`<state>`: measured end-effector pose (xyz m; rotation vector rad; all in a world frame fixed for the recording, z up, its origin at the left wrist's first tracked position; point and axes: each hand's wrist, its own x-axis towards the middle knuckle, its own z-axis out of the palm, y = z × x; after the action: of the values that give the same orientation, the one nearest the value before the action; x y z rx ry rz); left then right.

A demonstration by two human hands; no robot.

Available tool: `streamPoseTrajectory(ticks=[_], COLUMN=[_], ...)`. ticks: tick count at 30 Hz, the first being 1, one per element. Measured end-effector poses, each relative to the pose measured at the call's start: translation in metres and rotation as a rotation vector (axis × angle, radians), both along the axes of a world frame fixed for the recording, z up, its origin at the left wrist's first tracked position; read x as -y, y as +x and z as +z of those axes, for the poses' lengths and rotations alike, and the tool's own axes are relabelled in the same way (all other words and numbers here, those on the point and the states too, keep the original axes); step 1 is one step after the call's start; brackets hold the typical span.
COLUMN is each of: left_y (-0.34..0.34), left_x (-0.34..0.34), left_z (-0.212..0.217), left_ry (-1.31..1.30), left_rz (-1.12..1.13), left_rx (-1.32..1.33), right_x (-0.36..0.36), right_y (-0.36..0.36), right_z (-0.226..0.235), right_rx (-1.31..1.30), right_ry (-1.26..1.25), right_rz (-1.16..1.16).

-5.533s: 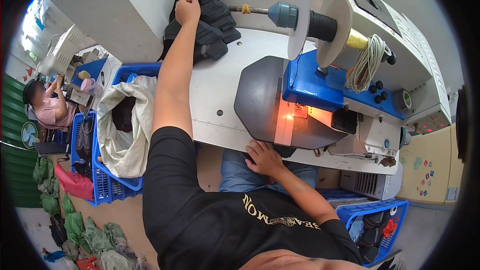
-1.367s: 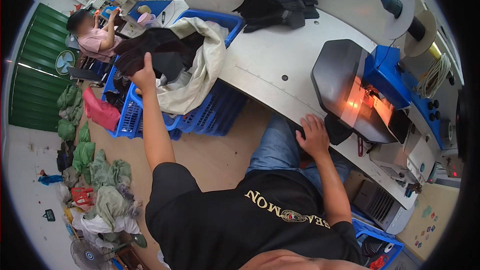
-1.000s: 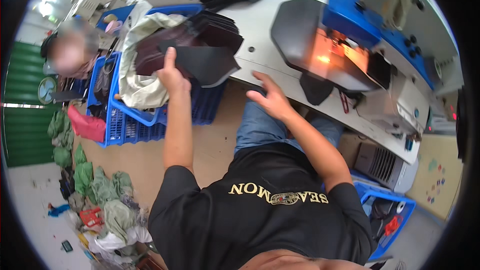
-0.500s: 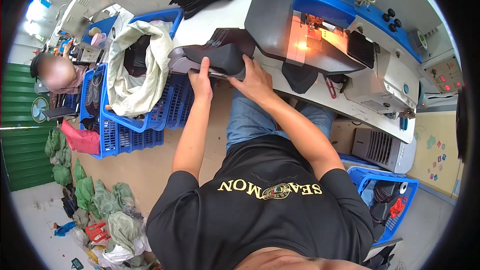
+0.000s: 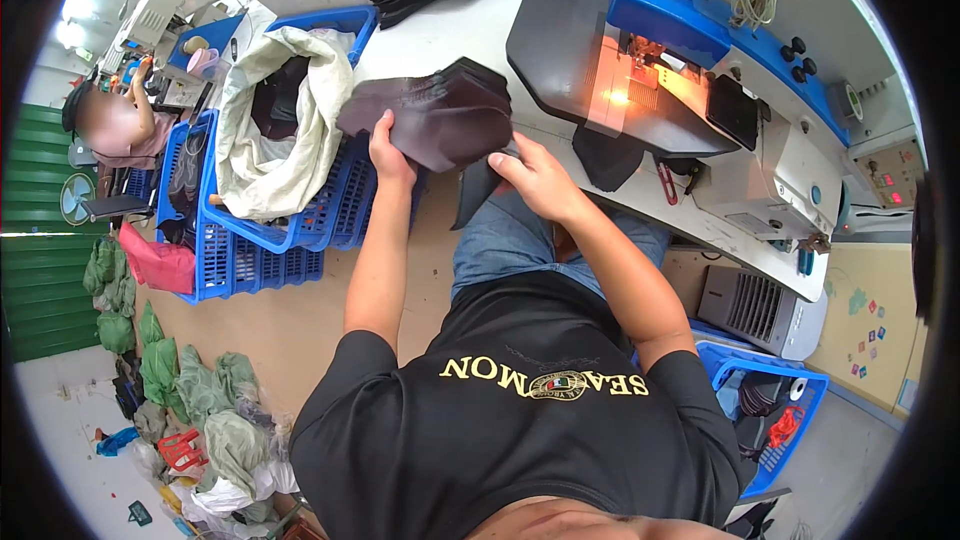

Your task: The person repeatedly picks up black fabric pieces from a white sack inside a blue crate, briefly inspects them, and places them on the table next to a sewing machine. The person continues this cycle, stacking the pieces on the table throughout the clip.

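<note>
One big white worktable [image 5: 440,35] spans the upper frame, with a blue-and-white machine [image 5: 720,90] at upper right and a blue crate [image 5: 290,230] at left. Stack of dark fabric pieces [image 5: 435,115] sits upper centre, held at the table's edge. Long axis runs roughly left-right, slightly tilted. Left hand [image 5: 385,150] is pinching its lower-left edge. Right hand [image 5: 530,175] is curled at the lower-right; contact unclear. Likely light, soft, floppy, prone to sliding apart, so support both ends.

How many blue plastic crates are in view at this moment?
3 at least: one holding a pale sack beside the left hand, one behind it at far left, one at lower right under the table. Others may be hidden.
</note>
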<state>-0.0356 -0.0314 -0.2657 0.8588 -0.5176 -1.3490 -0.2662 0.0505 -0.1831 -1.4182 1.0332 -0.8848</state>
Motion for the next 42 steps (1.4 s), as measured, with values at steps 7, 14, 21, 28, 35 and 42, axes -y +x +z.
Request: streamPoseTrajectory(ticks=[7,14,21,28,35,42], left_y=[-0.004,-0.007,-0.021,-0.014,-0.024,-0.018], left_x=[-0.005,0.013,0.023,0.048,0.000,-0.026], left_z=[0.043,0.055,0.054,0.030,0.003,0.014], left_ry=[-0.133,-0.138,-0.009,0.108,-0.359,-0.184], left_rz=[-0.238,-0.453,-0.421,-0.359,-0.313,-0.354], left_rx=[0.595,0.776,0.712,0.609,0.364,0.736], right_x=[0.042,0.055,0.055,0.075,0.072,0.049], right_y=[0.006,0.015,0.026,0.021,0.026,0.046], right_z=[-0.014,-0.035,-0.039,-0.038,-0.043,-0.047], right_rx=[-0.081,-0.440,-0.574,-0.606,-0.841,-1.083], right_ry=[0.403,0.134,-0.327,-0.173,-0.620,-0.886], right_rz=[0.106,-0.172,-0.342,-0.092,-0.414,-0.226])
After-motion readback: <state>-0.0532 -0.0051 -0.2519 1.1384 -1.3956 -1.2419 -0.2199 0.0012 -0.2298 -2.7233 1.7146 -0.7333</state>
